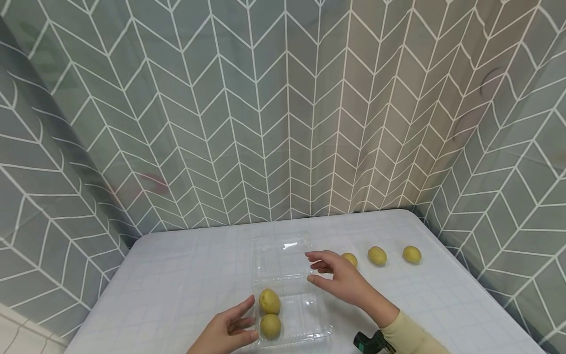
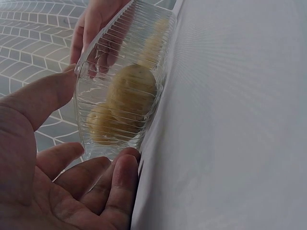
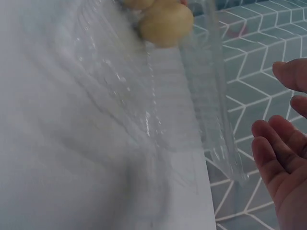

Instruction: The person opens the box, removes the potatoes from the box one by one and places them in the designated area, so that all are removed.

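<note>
**Two hands at an open clear plastic clamshell box on a white table**

Surface and room. A white tablecloth with a faint grid pattern (image 1: 185,275) covers the table; its far corner is rounded. A grey-green curtain printed with white chevron lines (image 1: 283,108) encloses the table at the back and on both sides.

Objects. The clear ribbed plastic clamshell box (image 1: 287,295) lies open near the table's front edge, its lid (image 1: 283,255) folded flat away from the person. Two yellow-green oval fruits (image 1: 269,301) sit one behind the other in the left half of the tray, touching or nearly so. Three more of the same fruits (image 1: 377,255) lie in a row on the cloth to the right of the lid, apart from one another.

Hands. The left hand (image 1: 230,332) is spread, fingers only lightly bent; fingertips (image 2: 125,167) rest against the tray's left wall, and it grips nothing. The right hand (image 1: 338,278) hovers over the lid's right edge, fingers relaxed and parted, empty.

Obscured. The right hand partly hides the nearest loose fruit (image 1: 351,259). A dark green device (image 1: 369,341) at the right cuff is cut off by the frame. The right wrist view is blurred across the cloth.
</note>
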### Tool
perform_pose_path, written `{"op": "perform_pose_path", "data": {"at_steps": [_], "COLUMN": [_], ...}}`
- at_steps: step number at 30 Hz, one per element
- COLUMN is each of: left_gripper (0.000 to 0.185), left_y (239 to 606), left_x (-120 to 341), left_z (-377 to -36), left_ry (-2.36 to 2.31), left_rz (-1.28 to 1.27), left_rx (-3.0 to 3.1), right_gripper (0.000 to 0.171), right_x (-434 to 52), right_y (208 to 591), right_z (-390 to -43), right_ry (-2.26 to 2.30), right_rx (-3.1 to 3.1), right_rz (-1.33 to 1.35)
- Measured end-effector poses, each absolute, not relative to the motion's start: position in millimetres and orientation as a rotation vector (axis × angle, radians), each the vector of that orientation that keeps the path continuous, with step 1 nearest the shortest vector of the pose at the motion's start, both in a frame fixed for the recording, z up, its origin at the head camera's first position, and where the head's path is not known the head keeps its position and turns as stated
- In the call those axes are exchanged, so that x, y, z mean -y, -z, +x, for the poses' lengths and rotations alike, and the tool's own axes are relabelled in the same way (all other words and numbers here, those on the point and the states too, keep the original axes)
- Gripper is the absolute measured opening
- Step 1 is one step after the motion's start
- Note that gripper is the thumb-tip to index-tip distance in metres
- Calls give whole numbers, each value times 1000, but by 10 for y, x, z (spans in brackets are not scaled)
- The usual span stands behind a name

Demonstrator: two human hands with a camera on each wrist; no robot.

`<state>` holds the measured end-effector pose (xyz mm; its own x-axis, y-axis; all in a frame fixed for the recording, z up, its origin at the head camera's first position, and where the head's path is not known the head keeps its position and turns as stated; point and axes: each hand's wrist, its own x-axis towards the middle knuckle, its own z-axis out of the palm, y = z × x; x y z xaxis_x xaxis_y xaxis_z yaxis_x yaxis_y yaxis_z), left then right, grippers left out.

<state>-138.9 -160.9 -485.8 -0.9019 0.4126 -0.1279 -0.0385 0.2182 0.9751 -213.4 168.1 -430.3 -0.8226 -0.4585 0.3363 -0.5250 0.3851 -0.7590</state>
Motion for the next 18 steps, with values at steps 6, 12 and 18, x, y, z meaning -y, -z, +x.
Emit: {"op": "perform_pose_path", "data": {"at_steps": [6, 12, 18], "left_gripper": [78, 78, 77], "left_y": [4866, 4867, 4863], "left_x": [1608, 1607, 1612], "left_z": [-1386, -1383, -1393], "left_ry": [-1738, -1738, -1734], "left_rz": [354, 335, 346], "left_rx": [-2124, -2123, -2129], "right_gripper": [49, 47, 46], "right_x": [-1506, -1361, -1218], "right_y": [4339, 4345, 4365], "right_z": [-2091, -2071, -2054], "right_ry": [-1443, -1448, -1448], "right_rx": [2555, 2582, 2593], "right_rz": [1007, 1091, 1147]}}
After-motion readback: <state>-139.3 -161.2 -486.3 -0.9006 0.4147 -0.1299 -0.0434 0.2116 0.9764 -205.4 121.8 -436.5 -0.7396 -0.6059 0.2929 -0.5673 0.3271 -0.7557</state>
